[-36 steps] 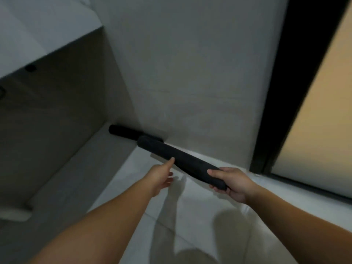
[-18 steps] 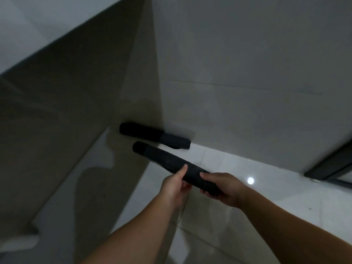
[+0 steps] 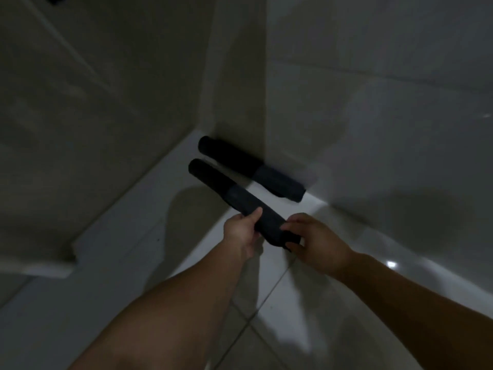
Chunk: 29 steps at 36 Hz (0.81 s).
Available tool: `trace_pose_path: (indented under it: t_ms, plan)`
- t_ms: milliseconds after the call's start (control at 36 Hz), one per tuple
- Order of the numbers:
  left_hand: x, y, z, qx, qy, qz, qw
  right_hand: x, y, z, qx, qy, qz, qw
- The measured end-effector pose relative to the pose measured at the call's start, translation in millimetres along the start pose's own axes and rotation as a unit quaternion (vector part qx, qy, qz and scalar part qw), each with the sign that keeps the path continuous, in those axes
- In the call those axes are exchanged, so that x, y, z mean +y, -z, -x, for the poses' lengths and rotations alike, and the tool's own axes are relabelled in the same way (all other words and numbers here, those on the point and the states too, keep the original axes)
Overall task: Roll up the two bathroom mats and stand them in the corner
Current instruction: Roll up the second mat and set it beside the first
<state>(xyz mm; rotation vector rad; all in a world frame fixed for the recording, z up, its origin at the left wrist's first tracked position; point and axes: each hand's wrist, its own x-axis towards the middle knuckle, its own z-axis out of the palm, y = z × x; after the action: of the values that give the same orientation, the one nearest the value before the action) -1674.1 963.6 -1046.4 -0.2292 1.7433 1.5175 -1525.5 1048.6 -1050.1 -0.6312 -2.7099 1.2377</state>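
Two dark rolled bathroom mats are in view. The far rolled mat (image 3: 248,168) stands against the wall at the corner, its far end in shadow. In front of it, the near rolled mat (image 3: 226,192) runs almost parallel to the first, its far end pointing into the corner. My left hand (image 3: 244,232) grips this mat near its close end from the left. Around the very end of the same mat, my right hand (image 3: 314,239) is closed from the right. Both forearms reach in from the bottom of the frame.
Pale tiled walls (image 3: 360,116) meet in a corner (image 3: 210,121) behind the mats. A darker panel (image 3: 80,116) fills the left side, with a pale ledge (image 3: 64,263) at its lower edge. The glossy white floor (image 3: 266,303) shows a light reflection at the right.
The view has swung left and closer to the corner; the dark door frame is out of sight. My left hand went from open beside the mat to gripping it. The mat's far end now lies nearer the corner.
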Motion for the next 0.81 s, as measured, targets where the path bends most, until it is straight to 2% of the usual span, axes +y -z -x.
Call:
trace_pose_path:
  t_ms: [278, 361, 472, 556, 639, 667, 722, 806]
  plan:
    - [17, -15, -57, 0.066, 0.012, 0.040, 0.997, 21, -9, -66, -0.008, 0.031, 0.045, 0.998]
    - [21, -19, -66, 0.068, 0.024, 0.031, 0.997, 23, -14, -75, 0.040, -0.018, 0.018, 0.999]
    - [11, -28, -78, 0.063, 0.029, 0.056, 0.996, 25, -13, -83, 0.008, -0.035, 0.027, 0.999]
    - [-2, -35, -77, 0.071, 0.014, 0.075, 0.995, 27, -12, -80, -0.011, -0.027, 0.115, 0.993]
    - [-4, -39, -79, 0.068, -0.007, 0.087, 0.994, 30, -15, -83, -0.005, 0.052, 0.148, 0.988]
    - [-2, -39, -80, 0.063, -0.014, 0.080, 0.995, 32, -16, -84, -0.012, 0.038, 0.125, 0.991]
    - [0, -40, -86, 0.058, -0.020, 0.066, 0.996, 33, -13, -84, -0.022, 0.040, 0.159, 0.986]
    - [3, -38, -90, 0.065, -0.019, 0.033, 0.997, 35, -12, -82, -0.055, 0.097, 0.214, 0.971]
